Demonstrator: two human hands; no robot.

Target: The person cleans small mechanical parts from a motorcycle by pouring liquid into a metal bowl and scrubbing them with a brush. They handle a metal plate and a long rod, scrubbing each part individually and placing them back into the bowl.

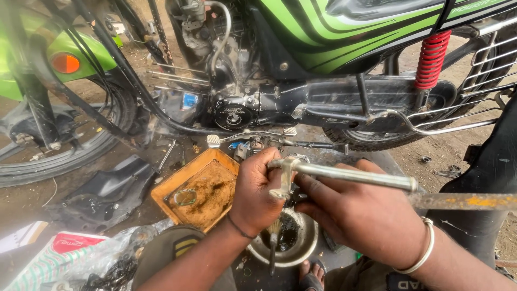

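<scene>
My left hand [257, 194] grips the bent end of a long metal lever [350, 175] and also holds a small brush [273, 245] that hangs down over a metal bowl [304, 250] of dark liquid. My right hand [361, 213] has its fingers against the same lever from below, beside the left hand. The lever's shaft runs right, over my right wrist with its metal bangle [423, 248]. Both hands hover above the bowl, which sits on the ground between my knees.
A green and black motorcycle [344, 32] stands just ahead, with its engine [237, 108], red shock spring [432, 59] and rear wheel [377, 137]. An orange tray [196, 188] with grit lies left of the bowl. A black plastic cover [107, 191] and plastic bags [64, 258] lie at left.
</scene>
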